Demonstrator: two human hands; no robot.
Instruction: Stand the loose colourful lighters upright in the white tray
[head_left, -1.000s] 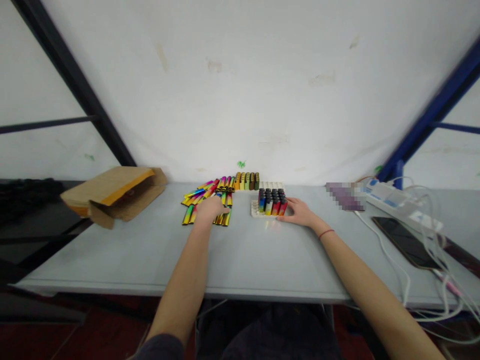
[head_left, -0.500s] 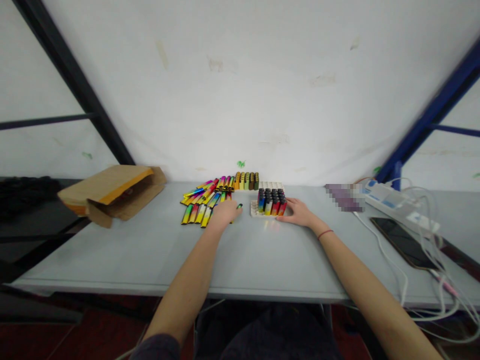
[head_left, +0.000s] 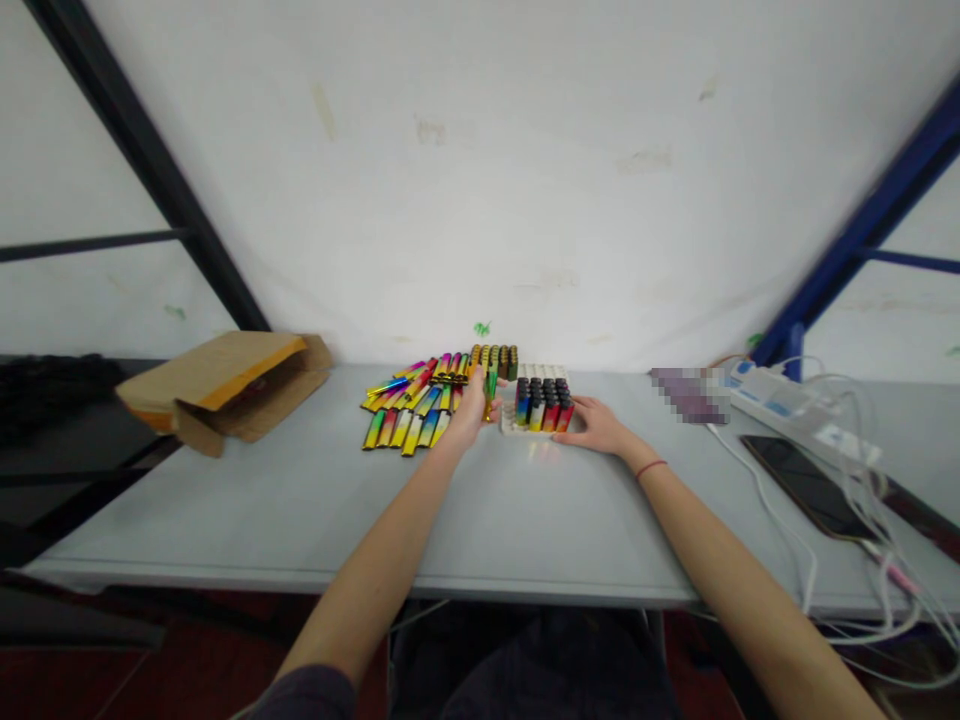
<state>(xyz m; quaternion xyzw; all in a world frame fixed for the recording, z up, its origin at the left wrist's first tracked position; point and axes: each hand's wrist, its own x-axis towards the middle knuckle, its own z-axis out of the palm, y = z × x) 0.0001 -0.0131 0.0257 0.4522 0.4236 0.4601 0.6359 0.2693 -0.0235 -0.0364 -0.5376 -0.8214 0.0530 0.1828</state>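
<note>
My left hand (head_left: 472,415) is closed around one rainbow-coloured lighter (head_left: 490,392), holding it upright just left of a white tray (head_left: 510,424). The tray holds several upright lighters (head_left: 541,402) with black tops. My right hand (head_left: 596,425) rests against the tray's right side, fingers curled on its edge. A pile of loose rainbow lighters (head_left: 409,405) lies flat on the grey table (head_left: 480,510) to the left of my left hand. Behind it a short row of lighters (head_left: 495,360) stands by the wall.
An open cardboard box (head_left: 225,385) lies at the table's left end. At the right are a power strip (head_left: 787,400), a dark phone (head_left: 806,482), tangled white cables (head_left: 862,560) and a blurred purple item (head_left: 688,392). A white wall rises behind the table.
My left hand left the loose pile with one lighter, moved right and raised it upright beside the tray. My right hand stayed at the tray.
</note>
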